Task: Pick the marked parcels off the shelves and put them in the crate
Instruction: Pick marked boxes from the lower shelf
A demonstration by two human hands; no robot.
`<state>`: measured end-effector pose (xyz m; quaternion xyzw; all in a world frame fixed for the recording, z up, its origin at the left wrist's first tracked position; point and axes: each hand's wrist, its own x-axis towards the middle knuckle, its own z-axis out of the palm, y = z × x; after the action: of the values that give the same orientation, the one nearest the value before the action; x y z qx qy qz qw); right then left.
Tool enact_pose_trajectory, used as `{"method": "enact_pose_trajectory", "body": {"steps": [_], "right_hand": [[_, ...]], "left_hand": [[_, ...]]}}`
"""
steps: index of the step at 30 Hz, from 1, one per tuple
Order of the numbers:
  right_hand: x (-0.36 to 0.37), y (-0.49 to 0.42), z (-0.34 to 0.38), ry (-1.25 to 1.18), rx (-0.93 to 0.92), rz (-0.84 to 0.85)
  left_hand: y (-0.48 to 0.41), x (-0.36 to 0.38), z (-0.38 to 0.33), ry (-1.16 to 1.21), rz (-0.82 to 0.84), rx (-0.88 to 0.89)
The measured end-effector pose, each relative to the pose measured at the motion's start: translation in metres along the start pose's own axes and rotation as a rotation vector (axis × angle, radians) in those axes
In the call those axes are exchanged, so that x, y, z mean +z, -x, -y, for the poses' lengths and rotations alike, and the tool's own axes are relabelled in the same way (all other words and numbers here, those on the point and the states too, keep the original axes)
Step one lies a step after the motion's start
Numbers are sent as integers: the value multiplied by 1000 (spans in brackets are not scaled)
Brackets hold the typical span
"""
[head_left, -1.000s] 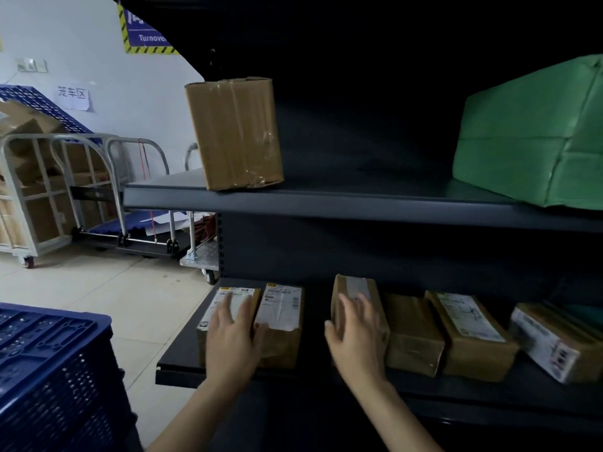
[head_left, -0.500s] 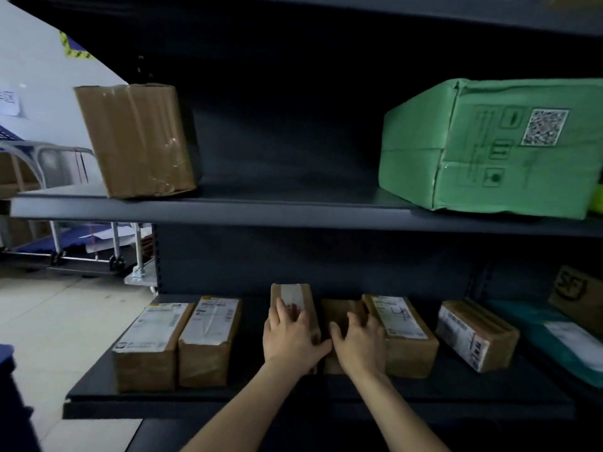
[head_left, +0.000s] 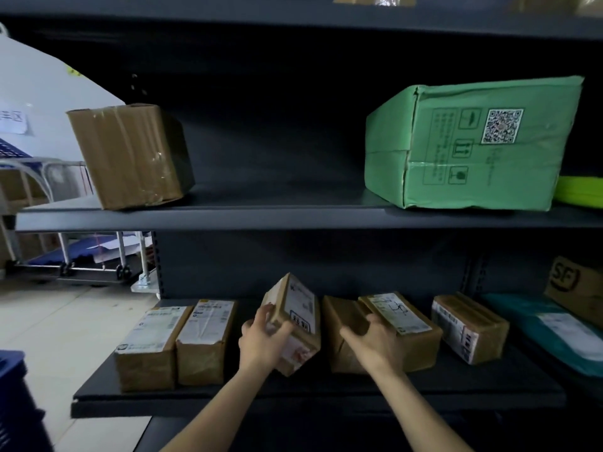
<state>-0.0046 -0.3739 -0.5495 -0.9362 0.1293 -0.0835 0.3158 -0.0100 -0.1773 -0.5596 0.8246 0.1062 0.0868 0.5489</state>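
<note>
On the lower shelf [head_left: 326,391] stands a row of small brown parcels with white labels. My left hand [head_left: 262,344] grips one labelled parcel [head_left: 295,318] and holds it tilted, its far end raised off the shelf. My right hand [head_left: 375,342] rests with spread fingers on a plain brown parcel [head_left: 342,324], touching the labelled parcel [head_left: 403,324] beside it. Two labelled parcels [head_left: 153,344] [head_left: 207,337] stand at the left end, another [head_left: 470,324] to the right. A corner of the blue crate [head_left: 14,396] shows at the lower left.
The upper shelf [head_left: 277,216] carries a taped brown box [head_left: 130,154] at left and a large green box [head_left: 473,145] at right. A teal mailer [head_left: 561,334] and an SF carton [head_left: 577,288] lie at far right. Metal trolleys [head_left: 65,256] stand on the floor at left.
The view has moved closer. My left hand has closed on the parcel it rested on and tipped it up. My right hand has stayed on the plain parcel.
</note>
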Motion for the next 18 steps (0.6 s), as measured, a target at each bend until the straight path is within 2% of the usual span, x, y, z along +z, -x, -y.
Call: {"method": "enact_pose_trajectory", "body": {"steps": [3, 7, 10, 13, 16, 18], "right_hand": [[3, 6, -5, -36, -5, 9], [19, 10, -8, 95, -45, -9], [26, 14, -4, 233, -73, -10], [30, 13, -2, 240, -57, 32], [24, 7, -6, 13, 3, -9], [21, 1, -8, -350, 111, 2]], "left_hand": [[10, 1, 8, 221, 46, -116], [12, -3, 19, 181, 41, -178], [13, -5, 24, 178, 36, -158], [12, -6, 24, 200, 44, -143], [11, -6, 23, 188, 52, -151], [11, -6, 23, 189, 58, -162]]}}
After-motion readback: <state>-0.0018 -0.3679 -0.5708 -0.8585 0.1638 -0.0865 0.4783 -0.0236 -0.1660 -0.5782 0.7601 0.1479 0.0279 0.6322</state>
